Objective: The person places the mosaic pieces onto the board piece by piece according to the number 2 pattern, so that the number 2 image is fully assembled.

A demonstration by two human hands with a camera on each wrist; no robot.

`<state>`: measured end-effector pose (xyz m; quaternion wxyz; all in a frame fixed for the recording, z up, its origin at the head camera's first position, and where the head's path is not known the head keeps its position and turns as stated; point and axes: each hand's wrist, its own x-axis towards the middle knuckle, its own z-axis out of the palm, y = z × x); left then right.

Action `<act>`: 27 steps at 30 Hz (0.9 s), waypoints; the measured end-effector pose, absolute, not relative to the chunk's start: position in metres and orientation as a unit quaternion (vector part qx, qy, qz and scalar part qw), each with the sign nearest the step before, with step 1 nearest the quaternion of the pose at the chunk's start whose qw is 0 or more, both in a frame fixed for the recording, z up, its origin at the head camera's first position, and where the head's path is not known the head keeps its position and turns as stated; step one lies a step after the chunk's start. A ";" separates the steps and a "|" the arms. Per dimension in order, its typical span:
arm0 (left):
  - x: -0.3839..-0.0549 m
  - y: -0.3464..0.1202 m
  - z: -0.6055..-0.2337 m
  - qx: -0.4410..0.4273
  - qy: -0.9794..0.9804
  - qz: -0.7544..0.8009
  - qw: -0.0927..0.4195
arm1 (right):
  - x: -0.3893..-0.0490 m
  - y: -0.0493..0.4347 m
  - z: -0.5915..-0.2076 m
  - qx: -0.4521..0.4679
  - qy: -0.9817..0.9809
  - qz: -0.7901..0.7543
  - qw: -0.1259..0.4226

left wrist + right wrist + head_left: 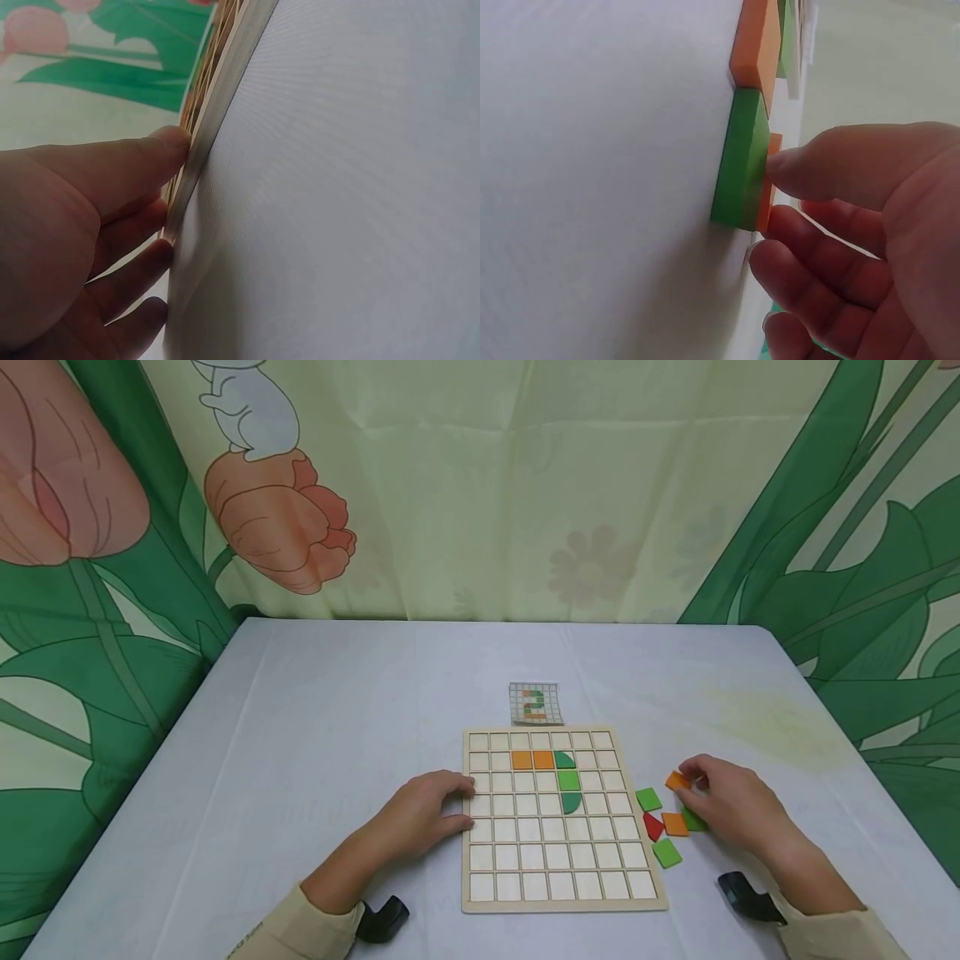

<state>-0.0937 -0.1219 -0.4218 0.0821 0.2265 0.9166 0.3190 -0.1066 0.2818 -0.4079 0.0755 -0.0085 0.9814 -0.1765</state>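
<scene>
A wooden grid board (pixel 564 906) lies flat on the table, with two orange squares (pixel 532 761) and green pieces (pixel 568 780), square and rounded, set in a few of its cells. Against the board's left edge (pixel 217 105) rests my left hand (pixel 422 812), thumb and fingertips touching the frame. To the right of the board my right hand (pixel 738 802) pinches an orange square tile (pixel 677 781) between thumb and fingers. Close beneath it are a green tile (pixel 740 161) and another orange tile (pixel 755 49).
Beside the board's right edge lie a red tile (pixel 653 827) and loose green tiles (pixel 667 853). A small pattern card (pixel 536 703) sits just behind the board. The white-covered table (pixel 337 710) ends at a printed curtain (pixel 465 510).
</scene>
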 end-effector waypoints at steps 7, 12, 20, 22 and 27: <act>-0.094 -0.122 -0.422 0.226 0.916 0.321 0.081 | -0.108 0.276 -0.404 -0.017 0.981 -0.183 0.067; -0.094 -0.122 -0.422 0.228 0.916 0.320 0.080 | -0.107 0.267 -0.397 -0.038 0.979 -0.193 0.062; -0.094 -0.121 -0.422 0.225 0.917 0.320 0.081 | -0.109 0.246 -0.386 -0.059 0.970 -0.223 0.072; -0.094 -0.121 -0.422 0.224 0.917 0.319 0.082 | -0.109 0.241 -0.386 -0.066 0.969 -0.226 0.073; -0.094 -0.121 -0.422 0.225 0.917 0.319 0.084 | -0.110 0.230 -0.383 -0.090 0.969 -0.222 0.065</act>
